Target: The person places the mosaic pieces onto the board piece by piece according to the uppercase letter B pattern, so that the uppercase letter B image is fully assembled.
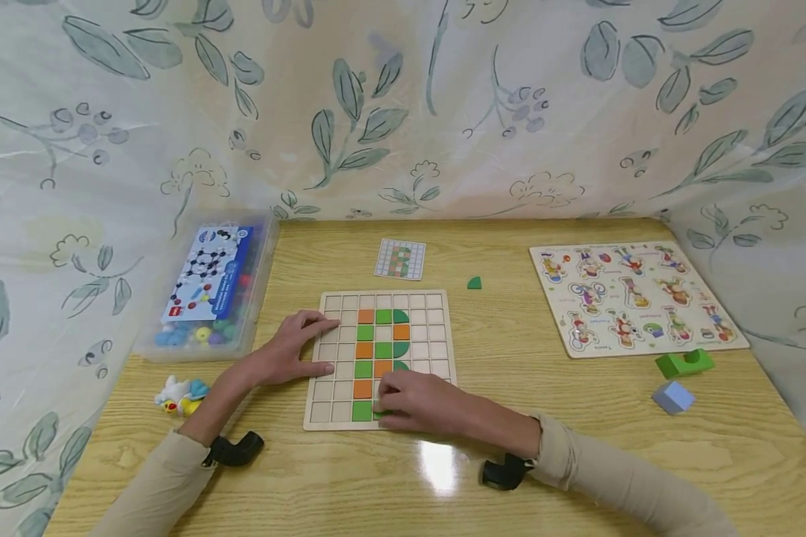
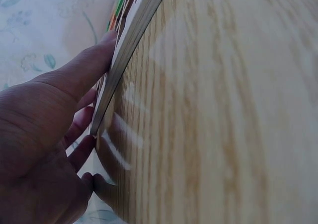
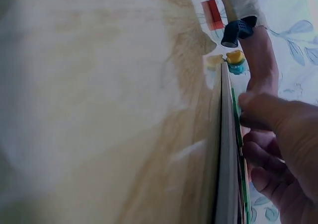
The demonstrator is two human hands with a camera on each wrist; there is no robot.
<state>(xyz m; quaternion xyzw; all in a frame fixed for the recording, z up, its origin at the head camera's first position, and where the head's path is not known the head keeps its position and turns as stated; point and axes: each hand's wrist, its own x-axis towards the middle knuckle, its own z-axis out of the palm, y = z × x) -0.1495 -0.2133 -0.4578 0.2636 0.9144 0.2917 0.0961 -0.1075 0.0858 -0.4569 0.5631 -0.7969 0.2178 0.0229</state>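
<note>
A square wooden grid board lies on the table with orange tiles, green tiles and dark green quarter-circle pieces in its cells. On the board's left side rests my left hand, thumb and forefinger stretched out over the edge cells. My right hand is over the lower cells, fingers curled, and its fingertips pinch a green piece at the bottom row. Most of that piece is hidden. Behind the board lies a small pattern card, with a loose quarter-circle piece to its right.
At left stands a clear plastic box of coloured balls with a molecule-model label. A small toy figure lies near my left forearm. To the right are a picture puzzle board, a green arch block and a blue block.
</note>
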